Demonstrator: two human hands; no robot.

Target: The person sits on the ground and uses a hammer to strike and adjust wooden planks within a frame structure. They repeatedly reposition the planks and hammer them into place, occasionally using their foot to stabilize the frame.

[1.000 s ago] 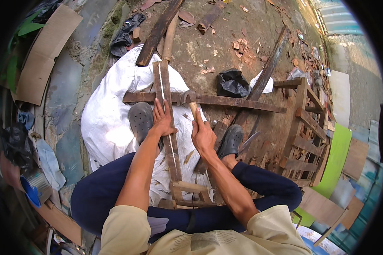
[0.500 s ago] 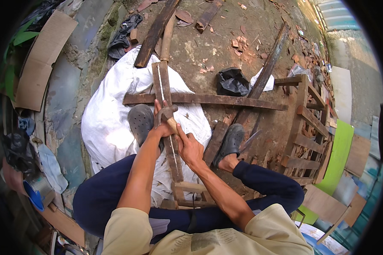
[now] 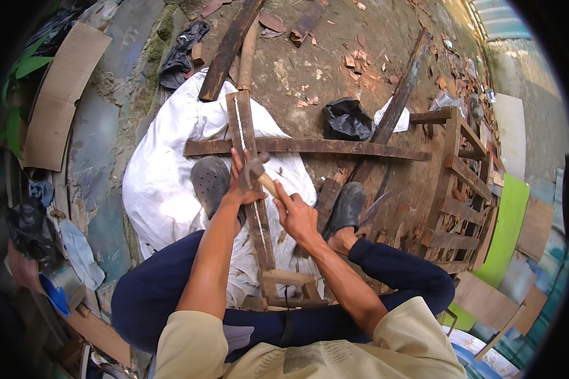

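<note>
My right hand [image 3: 298, 220] is closed on the wooden handle of a hammer [image 3: 268, 184], index finger along it. The hammer's dark metal head hangs over my left hand [image 3: 239, 187] and hides part of it. My left hand lies on a narrow wooden plank [image 3: 257, 232] with its fingers stretched out and thumb apart; whether a nail is under it I cannot tell. A white line runs along that plank. It crosses a longer dark wooden bar [image 3: 335, 146] near its far end. Beneath both is a white sack [image 3: 161, 189].
My feet in dark clogs [image 3: 211, 183] stand on either side of the plank. A slatted wooden frame [image 3: 450, 164] stands at the right. Dark beams [image 3: 401, 95], a black plastic bag [image 3: 346, 120] and brick chips lie on the ground. Cardboard [image 3: 66, 88] leans at the left.
The hammer and my right hand have shifted a little to the right, and the hammer head now looks lifted and turned. My left hand stays on the plank.
</note>
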